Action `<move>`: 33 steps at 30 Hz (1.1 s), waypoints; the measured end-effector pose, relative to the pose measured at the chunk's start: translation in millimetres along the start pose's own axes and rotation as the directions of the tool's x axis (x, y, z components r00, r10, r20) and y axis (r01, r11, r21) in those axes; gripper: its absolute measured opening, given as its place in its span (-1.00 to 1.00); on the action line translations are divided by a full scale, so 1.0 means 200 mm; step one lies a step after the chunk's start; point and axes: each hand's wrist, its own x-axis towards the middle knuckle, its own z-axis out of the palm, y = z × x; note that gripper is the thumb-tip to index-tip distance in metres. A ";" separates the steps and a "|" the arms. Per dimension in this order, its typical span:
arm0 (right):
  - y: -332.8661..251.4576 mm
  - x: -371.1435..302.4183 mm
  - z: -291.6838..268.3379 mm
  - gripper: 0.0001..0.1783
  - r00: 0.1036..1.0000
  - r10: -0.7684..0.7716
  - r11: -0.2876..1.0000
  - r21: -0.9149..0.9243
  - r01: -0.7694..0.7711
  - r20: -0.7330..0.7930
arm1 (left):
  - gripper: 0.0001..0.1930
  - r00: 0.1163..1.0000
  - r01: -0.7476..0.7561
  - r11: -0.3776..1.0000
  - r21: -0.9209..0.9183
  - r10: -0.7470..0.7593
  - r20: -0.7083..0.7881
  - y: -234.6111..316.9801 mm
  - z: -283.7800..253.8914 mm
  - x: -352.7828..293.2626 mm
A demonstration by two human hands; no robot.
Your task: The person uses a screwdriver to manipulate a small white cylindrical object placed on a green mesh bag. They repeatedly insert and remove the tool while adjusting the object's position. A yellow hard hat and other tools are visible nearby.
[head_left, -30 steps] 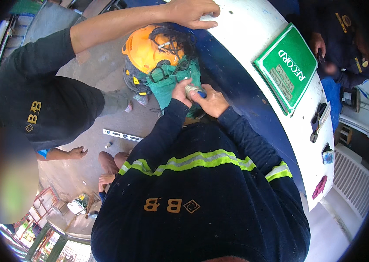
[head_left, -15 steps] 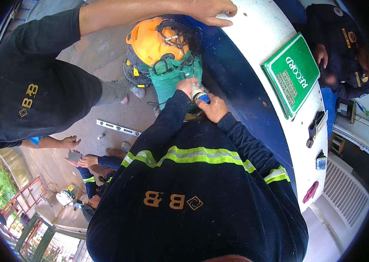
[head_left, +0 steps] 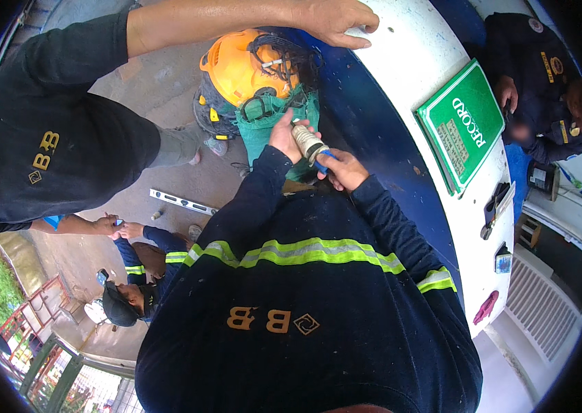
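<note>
Around the white drum [head_left: 428,76]: one green book [head_left: 466,127], one orange helmet [head_left: 239,69], one level [head_left: 182,202], four people.

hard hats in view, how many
1: an orange hard hat at the top centre, above the green bag, just beyond the left hand and right hand. Others may be hidden.

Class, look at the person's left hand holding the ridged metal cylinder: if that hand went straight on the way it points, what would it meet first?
Probably the green mesh bag just beyond the left hand, then the orange hard hat; depth is unclear.
</note>
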 end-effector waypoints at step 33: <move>0.22 0.27 0.07 -0.46 0.945 -0.320 0.609 -0.779 0.150 -0.069 | -0.97 0.916 0.114 0.982 0.153 -0.044 -0.398 -0.07 -0.13 0.21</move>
